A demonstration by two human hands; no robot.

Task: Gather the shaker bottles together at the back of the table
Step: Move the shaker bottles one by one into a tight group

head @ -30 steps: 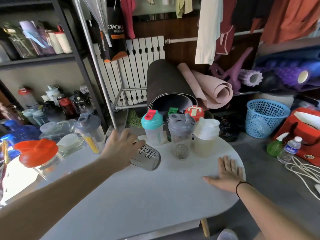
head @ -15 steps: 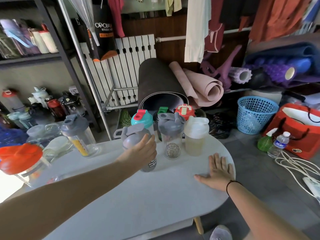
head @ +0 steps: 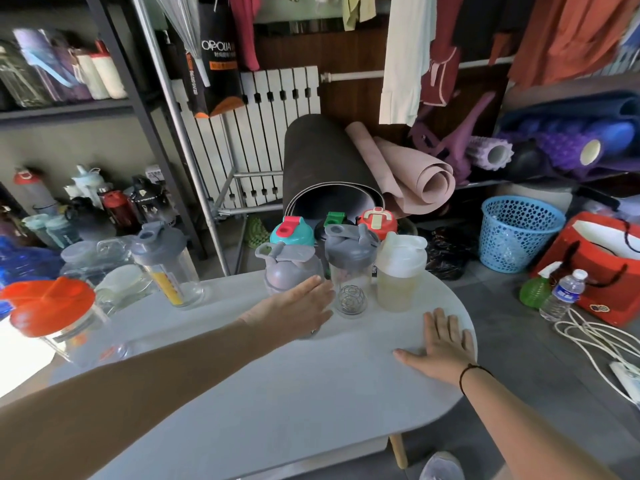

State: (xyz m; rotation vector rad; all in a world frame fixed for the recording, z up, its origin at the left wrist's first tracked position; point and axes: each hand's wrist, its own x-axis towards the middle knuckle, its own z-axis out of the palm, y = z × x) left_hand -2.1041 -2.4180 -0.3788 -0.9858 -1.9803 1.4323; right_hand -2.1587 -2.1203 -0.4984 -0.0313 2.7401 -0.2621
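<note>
Since it was lifted, grey shaker (head: 289,268) stands upright (left hand (head: 294,306) opening).

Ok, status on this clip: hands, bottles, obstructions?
Left hand open against grey-lidded bottle, upright beside cluster. Right hand flat on table. Yellow-striped bottle still apart, left. Nothing blocking.

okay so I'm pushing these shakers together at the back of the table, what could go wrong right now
The grey-lidded shaker under your left hand is packed against the teal-lidded one and the shaker with the wire ball; a harder push could topple them off the table's back edge. The orange-lidded shaker near your left forearm could get knocked over.
</note>
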